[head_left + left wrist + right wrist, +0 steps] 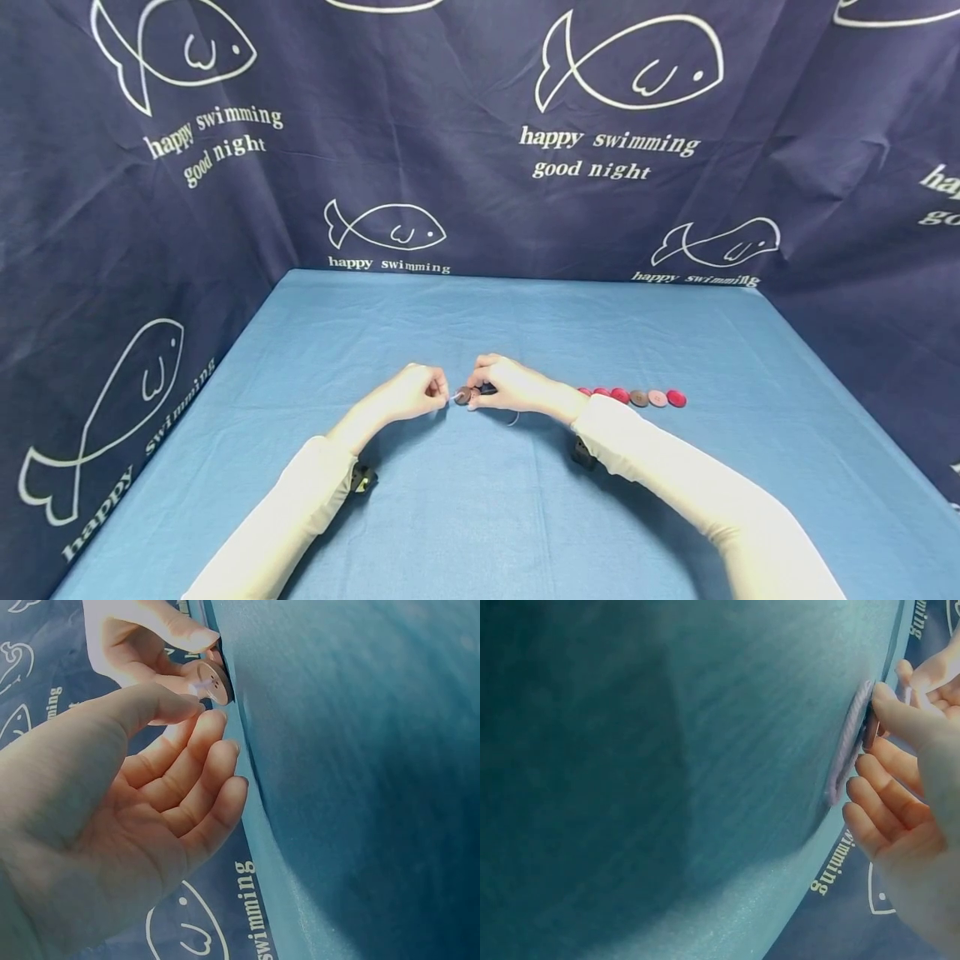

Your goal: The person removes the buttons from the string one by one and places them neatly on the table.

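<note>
My left hand [420, 390] has its thumb and index fingertip closed at the end of a pale purple cord [202, 689]. This short end comes out at the face of a brown button [462, 396], which stands tilted just above the blue cloth. On the other side, my right hand [498, 385] pinches the brown button between thumb and fingers. A pinkish button edge [215, 655] shows behind it, partly hidden by the fingers. In the right wrist view, a thicker length of the purple cord [847, 746] hangs below the right fingertips, close to the cloth.
Right of my right wrist, a row of several round buttons lies on the blue cloth [465, 508]: red [676, 398], pink [657, 398], brown [638, 398] and more red ones. The forearm covers the row's left end. Dark fish-print curtains [480, 167] surround the table's back and sides.
</note>
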`<state>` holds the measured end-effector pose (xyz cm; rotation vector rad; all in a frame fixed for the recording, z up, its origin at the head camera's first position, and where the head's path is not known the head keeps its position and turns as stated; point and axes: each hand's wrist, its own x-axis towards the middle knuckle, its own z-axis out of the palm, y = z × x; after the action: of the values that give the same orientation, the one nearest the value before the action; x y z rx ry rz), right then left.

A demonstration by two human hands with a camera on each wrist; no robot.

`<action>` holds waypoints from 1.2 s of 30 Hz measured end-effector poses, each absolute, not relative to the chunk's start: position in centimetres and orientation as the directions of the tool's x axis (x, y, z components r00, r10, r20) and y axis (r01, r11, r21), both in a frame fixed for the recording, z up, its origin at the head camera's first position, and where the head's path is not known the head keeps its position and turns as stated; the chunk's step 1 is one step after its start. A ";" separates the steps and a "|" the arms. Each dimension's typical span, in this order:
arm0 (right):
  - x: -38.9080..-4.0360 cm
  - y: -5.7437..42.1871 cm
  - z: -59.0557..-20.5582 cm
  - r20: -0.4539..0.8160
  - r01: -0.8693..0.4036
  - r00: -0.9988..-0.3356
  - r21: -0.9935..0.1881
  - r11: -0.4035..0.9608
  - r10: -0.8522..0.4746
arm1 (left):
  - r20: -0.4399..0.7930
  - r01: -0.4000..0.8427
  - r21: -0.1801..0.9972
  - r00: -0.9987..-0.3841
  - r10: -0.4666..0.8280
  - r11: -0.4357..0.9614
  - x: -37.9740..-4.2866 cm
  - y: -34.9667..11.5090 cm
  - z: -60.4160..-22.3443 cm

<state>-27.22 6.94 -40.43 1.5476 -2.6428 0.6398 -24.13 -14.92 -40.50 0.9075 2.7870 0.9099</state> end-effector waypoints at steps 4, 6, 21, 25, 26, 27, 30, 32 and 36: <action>-27.2 6.9 -40.4 0.217 -0.844 -0.501 -0.337 0.417 -0.838 | 0.110 0.516 0.557 -0.822 0.558 0.651 -24.1 -14.9 -40.5; -27.2 7.0 -40.4 0.220 -0.847 -0.494 -0.341 0.408 -0.841 | 0.110 0.515 0.555 -0.824 0.556 0.653 -24.2 -14.9 -40.5; -27.3 7.1 -40.2 0.226 -0.842 -0.481 -0.387 0.375 -0.847 | 0.117 0.506 0.558 -0.832 0.542 0.657 -24.2 -14.9 -40.5; -27.3 7.1 -40.1 0.234 -0.847 -0.474 -0.384 0.368 -0.849 | 0.123 0.508 0.557 -0.833 0.540 0.656 -24.2 -15.0 -40.5; -27.3 7.2 -40.1 0.237 -0.849 -0.471 -0.382 0.365 -0.850 | 0.125 0.510 0.555 -0.832 0.540 0.657 -24.2 -15.0 -40.5; -27.3 7.2 -40.1 0.240 -0.851 -0.468 -0.381 0.361 -0.850 | 0.128 0.512 0.553 -0.831 0.541 0.657 -24.2 -15.0 -40.5; -27.3 7.2 -40.2 0.238 -0.853 -0.468 -0.376 0.363 -0.851 | 0.132 0.514 0.548 -0.832 0.539 0.659 -24.1 -15.1 -40.5; -27.3 7.2 -40.2 0.233 -0.851 -0.470 -0.376 0.367 -0.852 | 0.131 0.512 0.549 -0.833 0.537 0.661 -24.1 -15.1 -40.4; -27.1 7.2 -40.1 0.222 -0.848 -0.475 -0.375 0.375 -0.851 | 0.127 0.507 0.547 -0.837 0.533 0.666 -23.9 -15.1 -40.4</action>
<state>-27.11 7.23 -40.14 1.6138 -2.6122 0.7047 -23.94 -15.06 -40.39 0.8828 2.8279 0.9075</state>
